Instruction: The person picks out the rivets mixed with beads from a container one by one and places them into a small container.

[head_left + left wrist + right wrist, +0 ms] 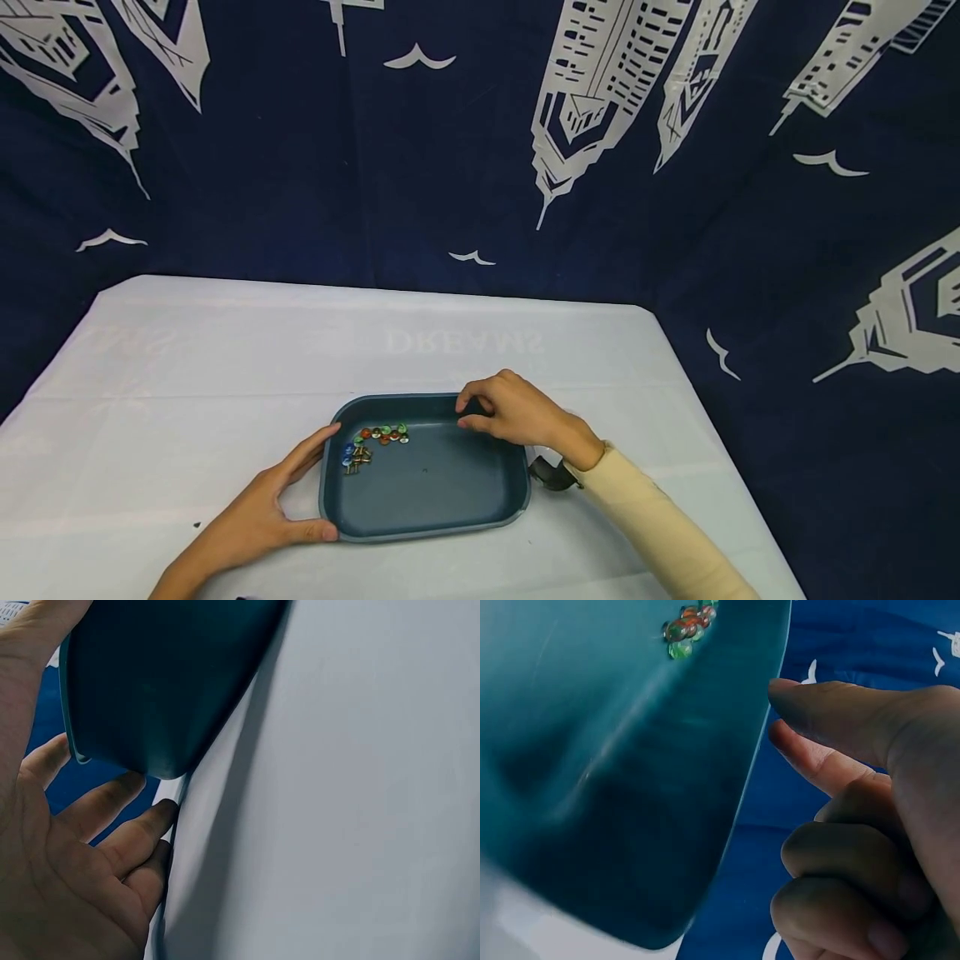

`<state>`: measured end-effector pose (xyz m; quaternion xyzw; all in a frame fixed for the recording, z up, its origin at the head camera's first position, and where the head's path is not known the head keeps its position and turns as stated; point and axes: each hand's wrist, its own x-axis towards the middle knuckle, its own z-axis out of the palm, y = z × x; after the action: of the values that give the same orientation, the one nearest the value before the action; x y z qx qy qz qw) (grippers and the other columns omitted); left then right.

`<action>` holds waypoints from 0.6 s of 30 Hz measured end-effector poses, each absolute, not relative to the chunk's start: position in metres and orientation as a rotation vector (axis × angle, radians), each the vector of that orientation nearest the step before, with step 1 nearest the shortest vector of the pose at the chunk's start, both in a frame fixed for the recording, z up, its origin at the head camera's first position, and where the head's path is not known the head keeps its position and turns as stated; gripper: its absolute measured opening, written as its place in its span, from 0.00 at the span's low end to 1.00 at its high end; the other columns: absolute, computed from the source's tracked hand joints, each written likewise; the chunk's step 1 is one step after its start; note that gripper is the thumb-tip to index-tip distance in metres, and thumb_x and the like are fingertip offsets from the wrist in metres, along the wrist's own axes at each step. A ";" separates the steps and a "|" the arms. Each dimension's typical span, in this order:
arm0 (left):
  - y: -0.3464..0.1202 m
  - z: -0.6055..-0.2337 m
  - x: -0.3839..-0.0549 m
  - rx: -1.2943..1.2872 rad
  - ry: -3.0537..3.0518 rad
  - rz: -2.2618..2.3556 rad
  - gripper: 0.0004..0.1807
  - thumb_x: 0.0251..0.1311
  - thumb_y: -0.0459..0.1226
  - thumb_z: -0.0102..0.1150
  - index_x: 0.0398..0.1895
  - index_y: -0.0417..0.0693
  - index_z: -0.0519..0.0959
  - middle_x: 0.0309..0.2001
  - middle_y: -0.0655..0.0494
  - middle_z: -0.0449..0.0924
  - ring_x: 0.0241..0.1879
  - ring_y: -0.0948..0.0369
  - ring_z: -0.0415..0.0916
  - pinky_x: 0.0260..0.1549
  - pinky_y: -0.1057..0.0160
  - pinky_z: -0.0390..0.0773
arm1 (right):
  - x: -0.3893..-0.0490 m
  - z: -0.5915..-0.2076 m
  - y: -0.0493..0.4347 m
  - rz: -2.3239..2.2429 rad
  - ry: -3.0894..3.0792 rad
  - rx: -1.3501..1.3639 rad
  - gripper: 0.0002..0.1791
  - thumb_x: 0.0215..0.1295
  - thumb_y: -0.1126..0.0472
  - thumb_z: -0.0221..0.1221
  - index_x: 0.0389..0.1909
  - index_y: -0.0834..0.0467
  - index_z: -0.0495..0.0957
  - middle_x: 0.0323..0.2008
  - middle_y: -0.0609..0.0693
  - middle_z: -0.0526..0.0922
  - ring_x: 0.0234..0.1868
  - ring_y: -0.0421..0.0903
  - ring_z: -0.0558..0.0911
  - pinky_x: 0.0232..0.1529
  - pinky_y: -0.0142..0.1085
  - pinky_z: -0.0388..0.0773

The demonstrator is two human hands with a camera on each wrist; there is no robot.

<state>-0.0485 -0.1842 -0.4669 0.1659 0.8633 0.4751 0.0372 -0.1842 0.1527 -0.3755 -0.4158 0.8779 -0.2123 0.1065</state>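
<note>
A dark teal tray [427, 500] lies on the white table. In its back left part sit several glassy red and green beads [385, 433], also seen as shiny beads [681, 630] in the right wrist view. Blue beads [347, 454] and small brass-coloured pieces [360, 458] cluster nearer the left wall. My left hand [258, 508] spans the tray's left end, thumb at the front corner, fingertips against the outer wall. Over the back right rim is my right hand [517, 412]; thumb and index tips stand slightly apart, nothing visible between them, the other fingers curled.
The white tablecloth [225, 358] covers the table around the tray. A dark curved object [551, 475] lies by the tray's right end, below my right wrist. Behind the table hangs a navy cloth [300, 183] with white building prints. A small dark speck [197, 524] lies left of my left hand.
</note>
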 end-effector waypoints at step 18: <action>-0.184 -0.467 -0.048 0.533 2.626 1.485 0.62 0.45 0.44 0.81 0.80 0.67 0.49 0.79 0.54 0.54 0.70 0.65 0.60 0.61 0.79 0.60 | -0.175 -0.386 0.112 -0.583 2.528 -1.307 0.11 0.64 0.55 0.68 0.43 0.57 0.86 0.11 0.37 0.62 0.15 0.31 0.62 0.22 0.25 0.63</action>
<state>-0.0485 -0.1836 -0.4671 0.1738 0.8566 0.4843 0.0390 -0.1752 0.1115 -0.3861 -0.4467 0.8642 -0.1994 0.1181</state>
